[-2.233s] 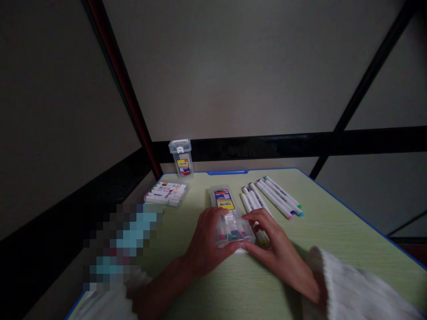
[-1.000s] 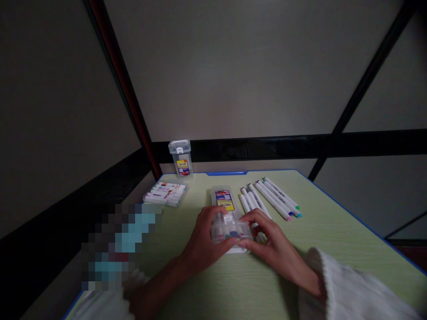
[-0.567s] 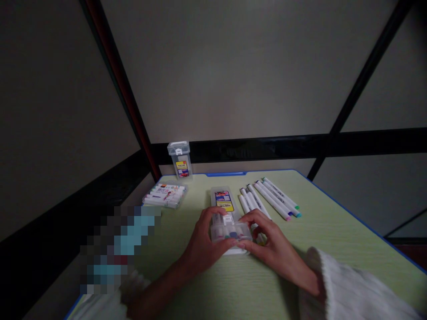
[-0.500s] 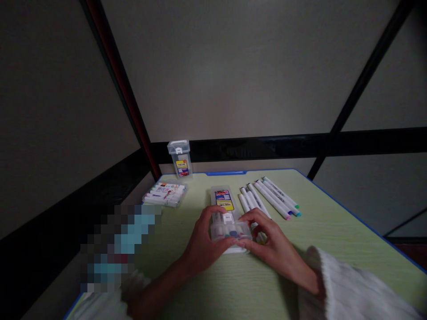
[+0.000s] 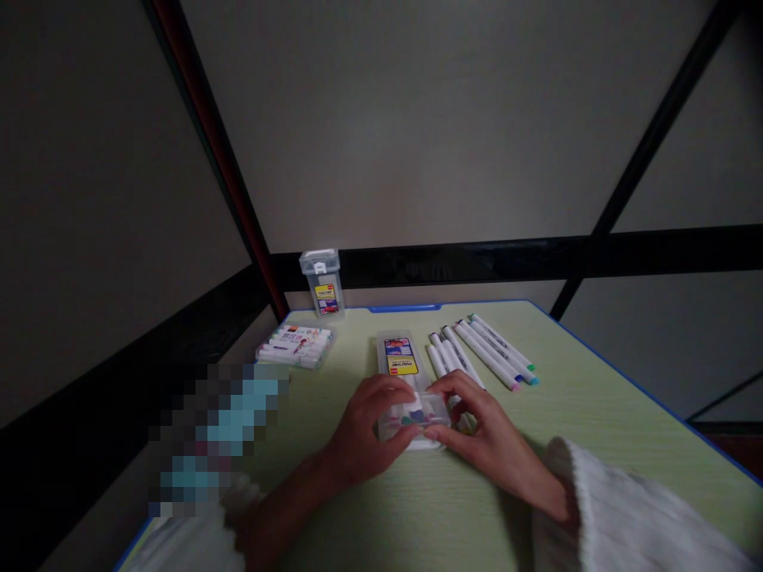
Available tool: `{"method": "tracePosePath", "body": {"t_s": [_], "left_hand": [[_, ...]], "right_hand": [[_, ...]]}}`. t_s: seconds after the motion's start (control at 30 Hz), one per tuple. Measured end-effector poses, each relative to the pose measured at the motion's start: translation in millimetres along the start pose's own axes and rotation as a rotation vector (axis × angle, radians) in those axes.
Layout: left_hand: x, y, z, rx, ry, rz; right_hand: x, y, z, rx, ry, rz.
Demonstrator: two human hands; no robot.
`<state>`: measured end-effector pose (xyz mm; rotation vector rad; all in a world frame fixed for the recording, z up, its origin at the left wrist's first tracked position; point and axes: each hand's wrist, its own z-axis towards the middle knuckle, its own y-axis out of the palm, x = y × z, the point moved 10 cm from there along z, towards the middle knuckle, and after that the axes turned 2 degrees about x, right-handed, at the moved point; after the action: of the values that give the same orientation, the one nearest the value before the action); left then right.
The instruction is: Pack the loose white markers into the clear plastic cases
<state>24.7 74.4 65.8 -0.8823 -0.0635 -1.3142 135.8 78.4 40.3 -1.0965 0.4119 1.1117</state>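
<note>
A clear plastic marker case [image 5: 400,359] lies flat on the table, its lidded end toward me. Coloured marker ends show through the lid. My left hand [image 5: 369,433] grips the lid from the left, fingers on top by the white latch and thumb at the near edge. From the right, my right hand [image 5: 486,425] holds the same lid, its thumb close to the left thumb. Just beyond the right fingers lie several loose white markers [image 5: 456,357], partly hidden by that hand. Whether the lid is fully closed I cannot tell.
More white markers [image 5: 497,351] with green, blue and pink ends lie to the right. A second clear case [image 5: 325,286] stands upright at the back left. In front of it lies a flat pack of markers [image 5: 296,346]. The pale green table [image 5: 596,445] has a blue edge.
My left fingers have moved over the case's latch, which showed between the hands earlier. The lid end looked lower at first, then raised slightly. The right hand has hardly moved.
</note>
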Motion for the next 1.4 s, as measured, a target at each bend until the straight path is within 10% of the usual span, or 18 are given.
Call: {"method": "tracePosePath", "body": {"t_s": [0.17, 1.4], "left_hand": [[11, 3.0, -4, -0.086, 0.208, 0.071], [5, 4.1, -5, -0.049, 0.126, 0.044]], "right_hand": [[-3, 0, 0, -0.003, 0.005, 0.01], [-4, 12, -8, -0.134, -0.009, -0.161]]}}
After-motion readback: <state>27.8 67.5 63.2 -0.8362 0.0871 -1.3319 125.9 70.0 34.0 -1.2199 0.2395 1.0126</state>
